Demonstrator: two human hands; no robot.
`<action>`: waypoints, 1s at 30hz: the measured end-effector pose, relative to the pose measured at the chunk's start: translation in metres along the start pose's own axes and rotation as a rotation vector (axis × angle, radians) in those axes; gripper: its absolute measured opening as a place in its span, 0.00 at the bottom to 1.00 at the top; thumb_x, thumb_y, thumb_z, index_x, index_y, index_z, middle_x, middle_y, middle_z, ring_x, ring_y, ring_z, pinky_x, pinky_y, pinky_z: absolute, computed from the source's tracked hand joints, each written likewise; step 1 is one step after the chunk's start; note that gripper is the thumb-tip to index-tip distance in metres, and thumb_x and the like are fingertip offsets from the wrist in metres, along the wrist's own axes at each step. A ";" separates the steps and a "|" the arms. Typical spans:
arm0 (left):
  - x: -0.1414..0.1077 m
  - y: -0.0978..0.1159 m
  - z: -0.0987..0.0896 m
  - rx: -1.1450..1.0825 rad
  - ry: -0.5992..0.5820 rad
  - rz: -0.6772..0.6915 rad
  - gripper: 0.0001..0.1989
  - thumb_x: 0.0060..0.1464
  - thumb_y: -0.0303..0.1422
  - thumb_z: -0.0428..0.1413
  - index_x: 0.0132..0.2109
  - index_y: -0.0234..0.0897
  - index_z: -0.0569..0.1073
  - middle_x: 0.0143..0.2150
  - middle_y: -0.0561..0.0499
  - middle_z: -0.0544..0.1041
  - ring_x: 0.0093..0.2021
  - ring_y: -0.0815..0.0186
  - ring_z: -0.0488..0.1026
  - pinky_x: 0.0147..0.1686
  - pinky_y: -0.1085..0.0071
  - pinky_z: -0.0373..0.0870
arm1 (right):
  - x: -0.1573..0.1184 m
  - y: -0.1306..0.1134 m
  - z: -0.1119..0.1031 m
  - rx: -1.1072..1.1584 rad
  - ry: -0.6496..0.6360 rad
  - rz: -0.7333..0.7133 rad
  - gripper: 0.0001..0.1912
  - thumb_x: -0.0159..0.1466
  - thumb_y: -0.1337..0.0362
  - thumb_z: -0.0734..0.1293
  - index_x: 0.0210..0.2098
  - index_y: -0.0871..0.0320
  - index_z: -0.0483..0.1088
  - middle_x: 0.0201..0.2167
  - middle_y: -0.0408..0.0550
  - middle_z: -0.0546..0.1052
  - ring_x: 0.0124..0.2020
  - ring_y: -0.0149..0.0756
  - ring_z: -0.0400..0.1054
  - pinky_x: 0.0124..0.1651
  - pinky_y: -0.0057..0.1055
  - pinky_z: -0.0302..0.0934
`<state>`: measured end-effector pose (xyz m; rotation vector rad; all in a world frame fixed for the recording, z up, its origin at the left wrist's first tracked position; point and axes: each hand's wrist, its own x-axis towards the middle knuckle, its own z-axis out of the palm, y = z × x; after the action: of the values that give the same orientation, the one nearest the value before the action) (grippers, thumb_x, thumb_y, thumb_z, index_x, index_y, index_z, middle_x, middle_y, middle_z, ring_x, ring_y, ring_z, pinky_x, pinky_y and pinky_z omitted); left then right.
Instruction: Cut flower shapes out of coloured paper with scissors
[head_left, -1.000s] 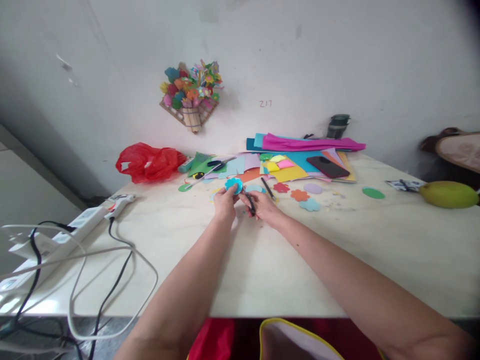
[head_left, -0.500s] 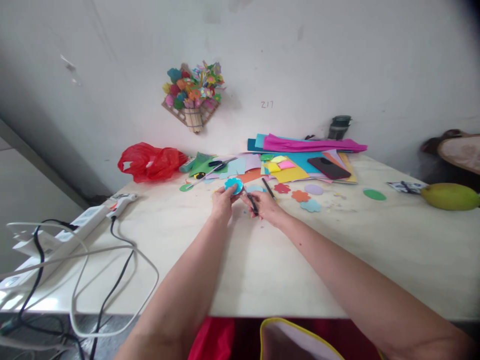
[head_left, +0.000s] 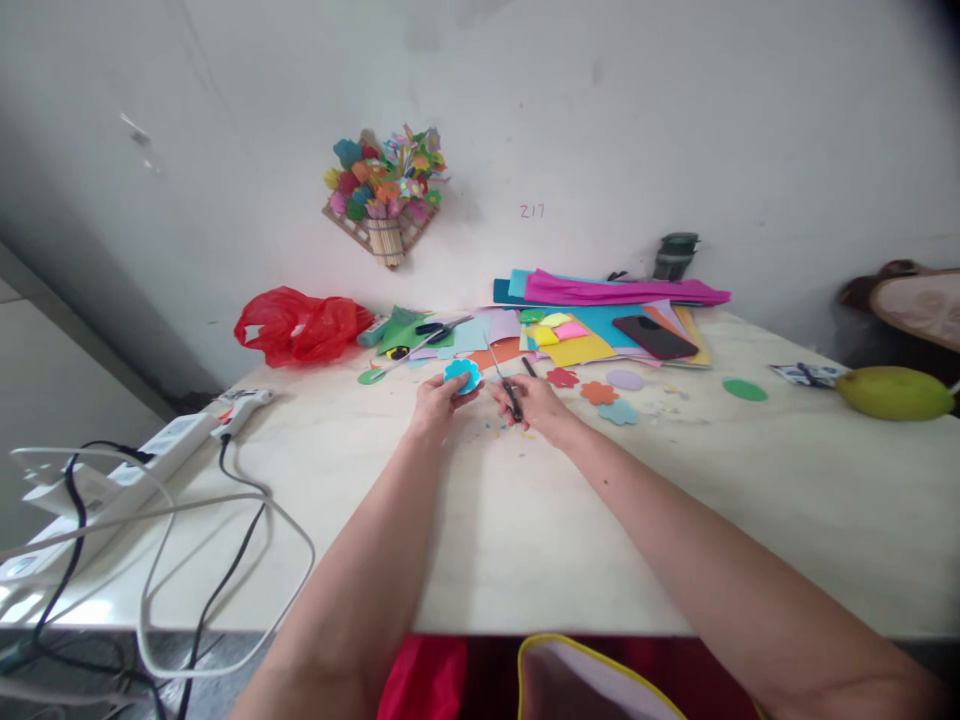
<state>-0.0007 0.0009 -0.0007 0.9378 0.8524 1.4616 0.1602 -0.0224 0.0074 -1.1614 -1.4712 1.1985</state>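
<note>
A blue paper flower [head_left: 462,374] with a scalloped edge is pinched in my left hand [head_left: 433,405], the thumb lying on its face. My right hand [head_left: 541,408] grips black-handled scissors [head_left: 513,402]. Their thin blades point away from me, apart from the flower. Small paper scraps lie on the table beneath both hands. Close to the right hand's far side is a dark pen-like stick [head_left: 529,367]. Right of that hand lie a red paper flower [head_left: 562,377], an orange paper flower [head_left: 599,393], a light blue paper flower [head_left: 618,412] and a lilac oval [head_left: 625,380].
Coloured paper sheets [head_left: 585,349] cover the table's back, with a phone [head_left: 655,337] on top. A second pair of scissors [head_left: 439,330] and a red plastic bag [head_left: 300,327] are at back left. Power strips [head_left: 176,437] and loose cables occupy the left edge. Far right sits a yellow-green fruit [head_left: 892,392].
The scissors have come away from the blue flower, and their blades now point toward the back. My left hand has shifted slightly left with the flower. The view has moved a little.
</note>
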 end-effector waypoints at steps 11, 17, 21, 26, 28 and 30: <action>-0.005 -0.003 0.000 0.181 -0.290 -0.106 0.15 0.34 0.36 0.67 0.29 0.29 0.77 0.30 0.45 0.78 0.32 0.59 0.76 0.37 0.64 0.72 | 0.011 -0.002 -0.023 0.226 0.092 -0.049 0.24 0.40 0.64 0.75 0.36 0.60 0.66 0.18 0.38 0.69 0.20 0.28 0.65 0.15 0.20 0.49; -0.008 -0.004 0.004 0.241 -0.387 -0.145 0.17 0.33 0.37 0.67 0.30 0.29 0.78 0.28 0.45 0.78 0.30 0.59 0.76 0.35 0.65 0.72 | 0.002 -0.012 -0.019 0.267 0.009 -0.020 0.24 0.39 0.66 0.75 0.34 0.59 0.64 0.18 0.36 0.69 0.20 0.27 0.65 0.21 0.23 0.56; -0.010 -0.002 0.006 0.249 -0.409 -0.169 0.15 0.32 0.36 0.67 0.29 0.29 0.78 0.27 0.46 0.78 0.28 0.61 0.75 0.34 0.65 0.72 | 0.000 -0.014 -0.019 0.268 -0.006 -0.005 0.24 0.39 0.68 0.73 0.34 0.58 0.64 0.18 0.35 0.68 0.21 0.27 0.65 0.23 0.24 0.57; -0.011 -0.001 0.007 0.263 -0.424 -0.190 0.15 0.30 0.34 0.67 0.27 0.29 0.77 0.26 0.46 0.77 0.27 0.60 0.75 0.36 0.62 0.72 | 0.003 -0.010 -0.018 0.242 -0.018 -0.036 0.22 0.39 0.70 0.71 0.35 0.59 0.64 0.18 0.36 0.70 0.21 0.28 0.65 0.26 0.25 0.58; -0.010 -0.002 0.006 0.262 -0.421 -0.190 0.15 0.30 0.34 0.68 0.27 0.29 0.77 0.26 0.45 0.77 0.29 0.59 0.76 0.36 0.61 0.72 | 0.004 -0.009 -0.017 0.235 -0.014 -0.044 0.22 0.39 0.70 0.71 0.34 0.59 0.65 0.18 0.36 0.70 0.21 0.28 0.65 0.26 0.25 0.59; -0.009 -0.004 0.005 0.254 -0.416 -0.184 0.15 0.30 0.34 0.68 0.27 0.29 0.77 0.27 0.44 0.78 0.30 0.57 0.76 0.36 0.61 0.72 | 0.005 -0.007 -0.017 0.237 0.000 -0.053 0.21 0.40 0.70 0.71 0.34 0.59 0.65 0.18 0.36 0.70 0.21 0.28 0.65 0.25 0.25 0.59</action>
<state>0.0054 -0.0077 -0.0031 1.2640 0.7972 0.9660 0.1747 -0.0152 0.0172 -0.9566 -1.3112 1.2968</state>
